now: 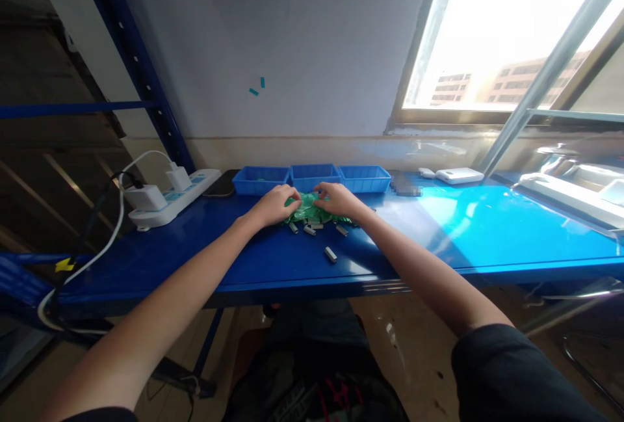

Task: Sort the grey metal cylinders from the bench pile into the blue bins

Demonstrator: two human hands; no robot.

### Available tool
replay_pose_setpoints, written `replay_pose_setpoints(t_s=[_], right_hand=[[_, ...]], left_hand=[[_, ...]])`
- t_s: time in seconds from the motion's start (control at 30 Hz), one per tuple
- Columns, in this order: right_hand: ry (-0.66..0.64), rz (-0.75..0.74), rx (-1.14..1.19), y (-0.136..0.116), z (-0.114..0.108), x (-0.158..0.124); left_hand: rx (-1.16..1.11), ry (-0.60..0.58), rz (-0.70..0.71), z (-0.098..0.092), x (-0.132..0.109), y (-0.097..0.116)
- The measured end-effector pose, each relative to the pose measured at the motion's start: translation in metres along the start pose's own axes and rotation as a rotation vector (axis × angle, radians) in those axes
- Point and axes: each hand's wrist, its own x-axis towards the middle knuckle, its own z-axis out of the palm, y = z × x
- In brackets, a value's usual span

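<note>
A crumpled-looking heap of shiny green plastic [308,203] lies on the blue table in front of me; whether it is film or many small pieces I cannot tell. At its left edge, my left hand [277,205] is closed, thumb and fingers curled on the plastic. My right hand [336,199] grips the heap from the right with bent fingers. Small grey-white blocks with dark ends lie just below the heap, and a separate small block [331,254] sits nearer the table's front edge.
Three blue bins [314,176] stand in a row behind my hands. To the left are a power strip [188,197] with plugged-in chargers and a dark flat phone-like object [221,184]. White devices [459,176] lie at the right below the window. The blue table [273,266] ends close to my lap.
</note>
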Motion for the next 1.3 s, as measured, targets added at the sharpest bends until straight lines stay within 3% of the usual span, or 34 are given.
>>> replay_pose_setpoints(t_s=[0.17, 0.33, 0.4, 0.47, 0.57, 0.63, 0.73, 0.8, 0.87, 0.97, 1.03, 1.1, 1.2, 1.3], right_hand=[[0.12, 0.044, 0.217, -0.005, 0.001, 0.0], [0.42, 0.099, 0.377, -0.003, -0.007, 0.004], [0.535, 0.011, 0.4, -0.005, -0.011, 0.002], [0.6, -0.131, 0.391, -0.011, -0.013, -0.002], [0.619, -0.351, 0.329, -0.023, -0.01, -0.008], [0.609, -0.441, 0.255, -0.029, -0.006, -0.009], [0.582, -0.407, 0.146, -0.03, -0.004, -0.007], [0.543, -0.301, 0.093, -0.025, -0.009, -0.005], [0.453, -0.191, 0.047, -0.016, -0.018, -0.005], [0.152, -0.089, -0.001, 0.001, -0.032, -0.008], [-0.073, -0.073, -0.017, 0.012, -0.037, -0.01], [-0.195, -0.091, -0.041, 0.019, -0.038, -0.012], [-0.18, -0.087, -0.108, 0.022, -0.034, -0.01], [-0.07, -0.071, -0.148, 0.02, -0.029, -0.005]], left_hand=[[-0.051, -0.007, 0.015, -0.002, 0.001, -0.003], [-0.002, 0.116, -0.003, -0.006, 0.001, 0.005], [-0.063, 0.205, -0.08, -0.009, 0.002, 0.011], [-0.297, 0.228, -0.178, -0.011, 0.003, 0.017], [-0.747, 0.217, -0.276, -0.012, 0.005, 0.025], [-0.861, 0.251, -0.264, -0.017, 0.005, 0.027], [-0.632, 0.492, -0.192, -0.037, 0.005, 0.022], [-0.297, 0.755, -0.147, -0.056, 0.006, 0.011], [0.049, 0.878, -0.101, -0.069, 0.006, -0.005], [0.325, 0.679, -0.14, -0.065, 0.004, -0.031], [0.323, 0.504, -0.235, -0.049, 0.0, -0.04], [0.303, 0.411, -0.277, -0.032, -0.003, -0.04], [0.266, 0.385, -0.249, -0.016, -0.003, -0.026], [0.202, 0.392, -0.145, -0.012, 0.001, -0.005]])
